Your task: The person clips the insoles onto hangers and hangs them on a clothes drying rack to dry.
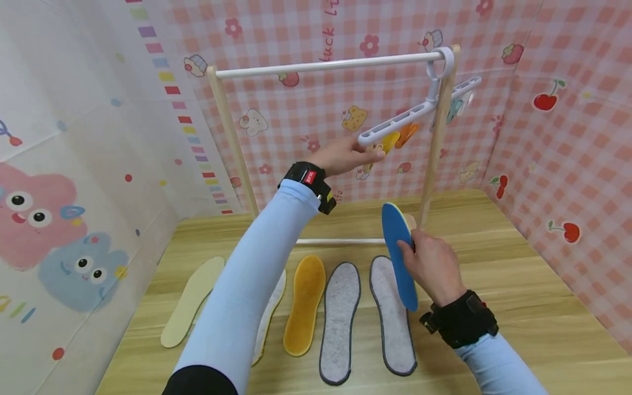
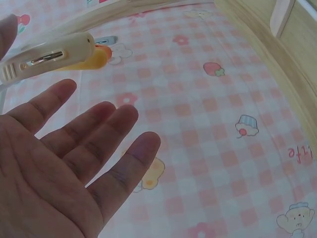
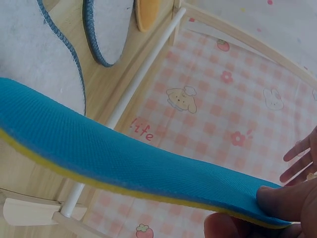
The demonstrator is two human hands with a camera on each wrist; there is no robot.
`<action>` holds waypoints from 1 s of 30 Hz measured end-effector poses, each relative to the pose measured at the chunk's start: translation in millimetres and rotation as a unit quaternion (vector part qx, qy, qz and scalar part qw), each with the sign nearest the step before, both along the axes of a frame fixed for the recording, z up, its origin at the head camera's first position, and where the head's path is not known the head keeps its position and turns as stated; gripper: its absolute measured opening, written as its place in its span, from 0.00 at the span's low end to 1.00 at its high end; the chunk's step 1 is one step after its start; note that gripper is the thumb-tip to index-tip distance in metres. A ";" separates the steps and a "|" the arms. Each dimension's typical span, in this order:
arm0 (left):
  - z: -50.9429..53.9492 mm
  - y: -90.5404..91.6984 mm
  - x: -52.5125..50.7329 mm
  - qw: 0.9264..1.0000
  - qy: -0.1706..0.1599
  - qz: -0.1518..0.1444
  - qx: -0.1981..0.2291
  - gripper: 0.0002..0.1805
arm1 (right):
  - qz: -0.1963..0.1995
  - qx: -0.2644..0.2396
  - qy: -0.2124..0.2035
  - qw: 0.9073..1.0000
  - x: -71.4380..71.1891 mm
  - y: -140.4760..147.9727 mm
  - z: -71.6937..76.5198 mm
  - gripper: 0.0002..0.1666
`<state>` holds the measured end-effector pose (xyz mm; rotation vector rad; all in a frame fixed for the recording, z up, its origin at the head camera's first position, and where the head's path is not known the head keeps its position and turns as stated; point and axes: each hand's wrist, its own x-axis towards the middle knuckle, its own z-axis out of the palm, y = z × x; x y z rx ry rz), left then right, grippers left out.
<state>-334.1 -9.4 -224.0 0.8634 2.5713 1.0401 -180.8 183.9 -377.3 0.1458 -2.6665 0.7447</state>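
My right hand [image 1: 436, 266] pinches a blue insole [image 1: 399, 255] with a yellow edge, thumb on its blue face. In the right wrist view the insole [image 3: 143, 161] stretches across the picture. My left hand [image 1: 343, 156] is raised at the near end of a pale hanger [image 1: 400, 122]. Its fingers are spread in the left wrist view, beside a cream clip [image 2: 49, 57]; I see no firm grip on it. Yellow [image 1: 390, 141] and orange clips [image 1: 407, 135] hang further along the hanger.
The hanger hooks over the white top rod [image 1: 326, 66] of a wooden-sided rack, by its right post [image 1: 436, 148]. On the wooden surface lie a cream insole [image 1: 192, 302], an orange-yellow insole [image 1: 305, 304], two grey insoles [image 1: 340, 323] and a pale one partly behind my left sleeve.
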 end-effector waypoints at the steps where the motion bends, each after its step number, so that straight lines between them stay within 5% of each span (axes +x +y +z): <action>1: -0.1 0.5 -0.3 1.000 0.001 0.000 0.002 0.35 | 0.000 0.001 -0.001 1.000 0.0 -0.5 -0.1 0.15; 9: -0.5 4.3 -1.9 1.000 -0.002 -0.015 0.027 0.30 | 0.002 0.007 -0.007 1.000 0.3 -3.0 -0.5 0.14; 30: -0.4 -0.8 -1.9 0.988 -0.076 -0.080 0.103 0.24 | 0.006 -0.002 -0.012 1.000 1.0 -7.9 6.2 0.13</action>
